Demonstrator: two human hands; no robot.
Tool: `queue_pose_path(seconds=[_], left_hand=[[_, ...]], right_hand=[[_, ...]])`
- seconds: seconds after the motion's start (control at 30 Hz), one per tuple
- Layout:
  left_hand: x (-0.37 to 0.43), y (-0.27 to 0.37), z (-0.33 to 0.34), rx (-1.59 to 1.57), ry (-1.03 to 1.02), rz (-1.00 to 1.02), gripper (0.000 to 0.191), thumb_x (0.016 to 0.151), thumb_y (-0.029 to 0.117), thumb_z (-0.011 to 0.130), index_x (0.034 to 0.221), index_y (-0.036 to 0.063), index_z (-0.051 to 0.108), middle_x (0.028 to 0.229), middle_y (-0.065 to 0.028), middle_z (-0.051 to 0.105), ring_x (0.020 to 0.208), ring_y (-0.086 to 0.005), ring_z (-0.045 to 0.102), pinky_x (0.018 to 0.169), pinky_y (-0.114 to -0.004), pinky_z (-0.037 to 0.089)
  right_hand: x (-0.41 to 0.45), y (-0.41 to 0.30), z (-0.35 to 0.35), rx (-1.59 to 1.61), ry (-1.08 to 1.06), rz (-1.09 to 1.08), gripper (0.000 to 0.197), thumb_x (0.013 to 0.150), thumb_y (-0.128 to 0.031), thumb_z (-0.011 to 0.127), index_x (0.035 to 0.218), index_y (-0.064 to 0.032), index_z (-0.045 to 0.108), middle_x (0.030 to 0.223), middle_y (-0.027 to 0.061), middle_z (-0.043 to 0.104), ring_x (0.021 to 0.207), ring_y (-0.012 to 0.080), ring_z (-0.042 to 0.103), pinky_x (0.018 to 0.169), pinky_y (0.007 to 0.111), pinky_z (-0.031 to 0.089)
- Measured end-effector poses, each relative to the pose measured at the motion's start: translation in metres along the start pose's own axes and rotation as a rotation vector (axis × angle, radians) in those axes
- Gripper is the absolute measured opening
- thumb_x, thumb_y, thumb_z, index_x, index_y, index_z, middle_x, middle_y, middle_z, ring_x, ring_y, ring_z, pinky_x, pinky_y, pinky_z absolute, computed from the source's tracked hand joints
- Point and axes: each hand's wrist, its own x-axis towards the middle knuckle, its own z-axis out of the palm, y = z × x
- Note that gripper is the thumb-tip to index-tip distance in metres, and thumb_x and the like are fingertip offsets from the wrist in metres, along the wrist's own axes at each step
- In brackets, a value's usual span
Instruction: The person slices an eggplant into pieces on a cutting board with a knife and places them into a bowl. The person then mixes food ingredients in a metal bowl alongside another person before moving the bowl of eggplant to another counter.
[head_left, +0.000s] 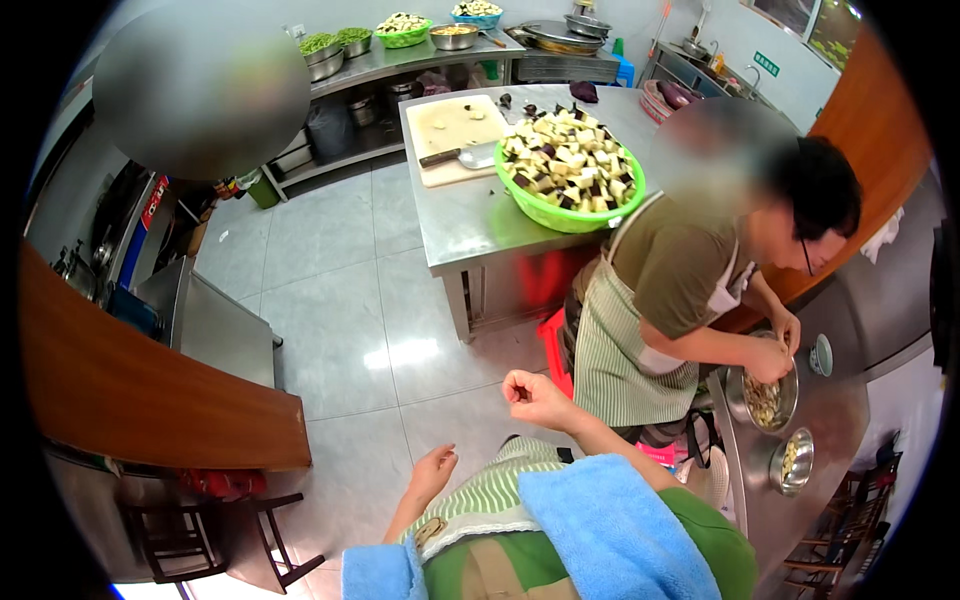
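My right hand (540, 400) is raised in front of me with its fingers curled; whether anything small is inside cannot be told. Low at my front, my left hand (433, 471) hangs beside my striped apron (499, 480), touching nothing that I can see. Ahead stands a steel table (480, 240), which carries a bright green basket (555, 217) heaped with cubed eggplant (570, 161). Left of the basket, a cleaver (457, 156) with a wooden handle lies across a white cutting board (450, 127). A whole dark eggplant piece (583, 91) rests behind the basket.
At the right, a person in an apron (637, 352) bends over a steel bowl (784, 405) on a counter, near a smaller bowl (801, 461). A red stool (553, 349) stands by the table. Wooden panels (165, 390) flank the tiled floor (330, 337); food basins line the rear bench (390, 64).
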Motion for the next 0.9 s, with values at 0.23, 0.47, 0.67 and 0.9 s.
queue_pose_path(seconds=[0.23, 0.47, 0.67, 0.9], left_hand=[[0.153, 0.028, -0.098, -0.006, -0.074, 0.092, 0.04, 0.095, 0.026, 0.064, 0.128, 0.0032, 0.064, 0.107, -0.0189, 0.072, 0.097, -0.0306, 0.071, 0.086, -0.038, 0.055], [0.278, 0.036, -0.23, 0.102, -0.112, -0.047, 0.042, 0.095, 0.025, 0.066, 0.129, 0.0011, 0.063, 0.113, -0.0196, 0.071, 0.099, -0.0268, 0.071, 0.087, -0.037, 0.055], [0.375, 0.002, -0.337, 0.101, 0.056, -0.134, 0.043, 0.094, 0.024, 0.064, 0.129, -0.0004, 0.063, 0.109, -0.0209, 0.072, 0.099, -0.0314, 0.072, 0.085, -0.039, 0.057], [0.525, -0.021, -0.494, 0.016, -0.011, -0.229, 0.045, 0.094, 0.026, 0.063, 0.131, 0.0015, 0.062, 0.11, -0.0221, 0.072, 0.1, -0.033, 0.072, 0.087, -0.04, 0.056]], right_hand=[[0.161, 0.016, -0.023, 0.141, -0.06, 0.169, 0.017, 0.094, -0.013, 0.07, 0.107, -0.0029, 0.068, 0.096, -0.0012, 0.066, 0.085, 0.0075, 0.059, 0.072, 0.025, 0.051], [0.374, -0.064, -0.07, -0.268, -0.001, 0.07, 0.019, 0.086, -0.016, 0.078, 0.086, 0.0002, 0.068, 0.074, 0.0027, 0.065, 0.07, 0.0083, 0.056, 0.063, 0.029, 0.048], [0.553, -0.142, -0.082, -0.432, -0.07, 0.006, 0.033, 0.088, -0.032, 0.077, 0.085, -0.0003, 0.066, 0.069, 0.0089, 0.065, 0.062, 0.0181, 0.056, 0.06, 0.035, 0.047], [0.725, -0.145, -0.04, -0.475, -0.169, 0.031, 0.024, 0.09, -0.027, 0.071, 0.092, -0.0026, 0.069, 0.082, 0.0133, 0.07, 0.074, 0.0258, 0.065, 0.07, 0.037, 0.051]])
